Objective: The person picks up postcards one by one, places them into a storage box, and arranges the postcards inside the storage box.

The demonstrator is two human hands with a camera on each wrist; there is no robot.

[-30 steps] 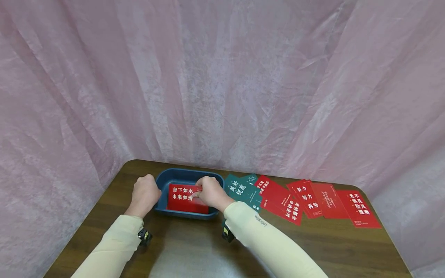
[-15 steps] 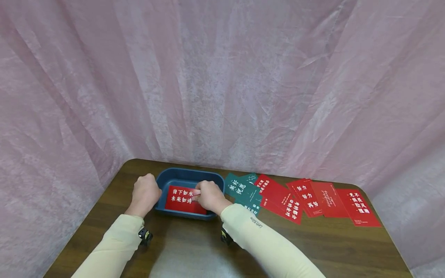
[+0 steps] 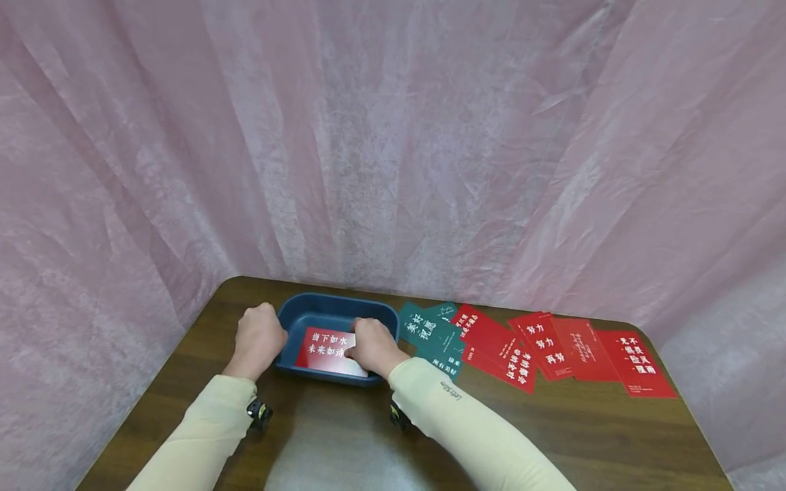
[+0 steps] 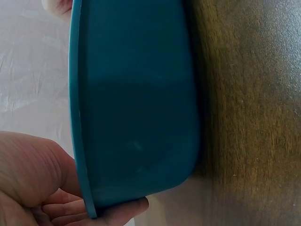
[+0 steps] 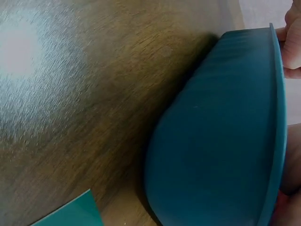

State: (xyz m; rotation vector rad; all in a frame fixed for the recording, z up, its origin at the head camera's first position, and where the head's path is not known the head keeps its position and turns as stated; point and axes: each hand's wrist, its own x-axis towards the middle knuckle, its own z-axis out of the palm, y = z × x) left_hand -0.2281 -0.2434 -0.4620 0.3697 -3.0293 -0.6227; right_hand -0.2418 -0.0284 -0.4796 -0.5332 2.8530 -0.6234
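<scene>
Your left hand point(image 3: 259, 336) grips the left rim of the blue tub point(image 3: 307, 308), fingers curled over its edge | your right hand point(image 3: 371, 346) pinches the red card point(image 3: 325, 348), which lies inside the tub; the tub sits on the wooden table point(image 3: 319, 436) | loose red and green cards point(image 3: 522, 348) are spread just right of the tub
</scene>
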